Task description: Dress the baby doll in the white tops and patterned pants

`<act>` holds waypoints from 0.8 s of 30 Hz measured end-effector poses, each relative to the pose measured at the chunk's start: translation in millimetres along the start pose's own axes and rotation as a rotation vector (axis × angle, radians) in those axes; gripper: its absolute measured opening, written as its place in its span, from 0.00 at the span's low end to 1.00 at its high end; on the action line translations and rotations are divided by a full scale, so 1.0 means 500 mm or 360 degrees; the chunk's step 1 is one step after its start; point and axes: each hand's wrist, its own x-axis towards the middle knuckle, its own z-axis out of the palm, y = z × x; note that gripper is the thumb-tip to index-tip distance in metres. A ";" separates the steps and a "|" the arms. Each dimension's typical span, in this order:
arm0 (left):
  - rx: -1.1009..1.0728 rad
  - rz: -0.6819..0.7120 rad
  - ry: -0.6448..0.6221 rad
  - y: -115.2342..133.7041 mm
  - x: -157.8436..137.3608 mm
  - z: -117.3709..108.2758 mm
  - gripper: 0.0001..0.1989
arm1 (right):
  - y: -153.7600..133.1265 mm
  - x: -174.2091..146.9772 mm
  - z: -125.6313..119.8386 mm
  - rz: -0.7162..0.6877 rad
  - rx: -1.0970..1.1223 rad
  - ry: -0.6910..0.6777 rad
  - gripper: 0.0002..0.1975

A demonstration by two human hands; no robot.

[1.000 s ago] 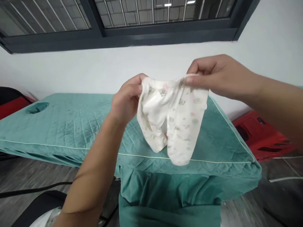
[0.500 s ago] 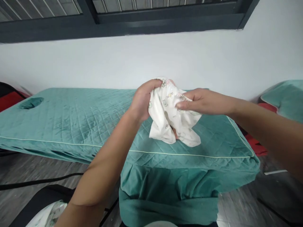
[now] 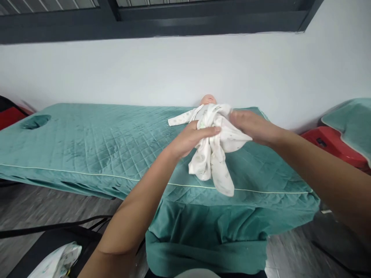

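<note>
A baby garment (image 3: pixel 216 139), white with a small print, is bunched between my hands, and two tube-like parts hang from it. My left hand (image 3: pixel 195 139) grips its left side, thumb on top and the other fingers hidden beneath. At the upper right edge of the cloth is my right hand (image 3: pixel 246 122), closed on the fabric and blurred by motion at the fingertips. Behind the garment a baby doll (image 3: pixel 208 99) lies on its back, its body mostly covered from view. The doll's white printed sleeve (image 3: pixel 180 118) stretches out to the left.
A green quilted massage bed (image 3: pixel 116 146) with a face hole (image 3: pixel 35 122) runs along the white wall (image 3: pixel 130 73). At right stand a red object (image 3: pixel 333 141) and a green cover (image 3: pixel 352 123). A black chair (image 3: pixel 87 241) at lower left bears a white printed cloth (image 3: pixel 59 258).
The garment has been turned and gathered, and its hanging parts now reach lower. My left hand has moved right and down. The doll's head and sleeve have come into sight behind it.
</note>
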 end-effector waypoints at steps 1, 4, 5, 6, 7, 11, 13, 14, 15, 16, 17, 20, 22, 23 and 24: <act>-0.0074 0.0002 0.0016 -0.006 0.003 -0.003 0.19 | 0.009 -0.002 -0.003 0.0090 -0.0083 -0.0173 0.21; -0.0165 -0.0056 0.0023 -0.029 0.007 -0.008 0.20 | 0.031 -0.001 -0.008 0.0183 -0.0168 -0.0353 0.16; -0.0179 -0.0078 0.0033 -0.036 0.007 -0.008 0.20 | 0.036 0.002 -0.007 0.0141 -0.0105 -0.0252 0.15; -0.0189 -0.0099 0.0040 -0.042 0.005 -0.007 0.20 | 0.040 0.007 -0.006 0.0082 -0.0007 -0.0103 0.15; -0.0192 -0.0124 0.0032 -0.047 0.002 -0.005 0.21 | 0.042 0.011 -0.004 0.0017 0.0109 0.0056 0.15; -0.0131 -0.0271 -0.0131 -0.055 -0.008 0.009 0.24 | 0.043 0.025 0.005 -0.0093 0.0493 0.0295 0.16; -0.0182 -0.0283 -0.0095 -0.056 -0.007 0.012 0.25 | 0.045 0.024 0.011 -0.0080 0.0619 0.0258 0.16; -0.0254 -0.0252 -0.0029 -0.057 -0.005 0.011 0.24 | 0.049 0.020 0.014 -0.0076 0.0661 0.0253 0.16; -0.0347 -0.0197 0.0055 -0.059 -0.002 0.009 0.24 | 0.055 0.015 0.017 -0.0060 0.0676 0.0240 0.17; -0.0446 -0.0132 0.0134 -0.061 0.002 0.006 0.25 | 0.061 0.009 0.019 -0.0028 0.0660 0.0202 0.17; -0.0534 -0.0066 0.0199 -0.064 0.006 0.001 0.25 | 0.069 0.002 0.022 0.0018 0.0616 0.0121 0.18; -0.0662 0.0065 0.0307 -0.079 0.013 -0.010 0.27 | 0.093 -0.016 0.035 0.0210 0.0443 -0.0342 0.20; -0.0686 0.0087 0.0343 -0.091 0.014 -0.010 0.28 | 0.103 -0.020 0.046 0.0283 0.0347 -0.0451 0.20; -0.0689 0.0084 0.0362 -0.097 0.013 -0.009 0.28 | 0.106 -0.019 0.051 0.0285 0.0325 -0.0368 0.20; -0.0685 0.0059 0.0373 -0.103 0.011 -0.006 0.28 | 0.107 -0.016 0.055 0.0254 0.0336 -0.0214 0.20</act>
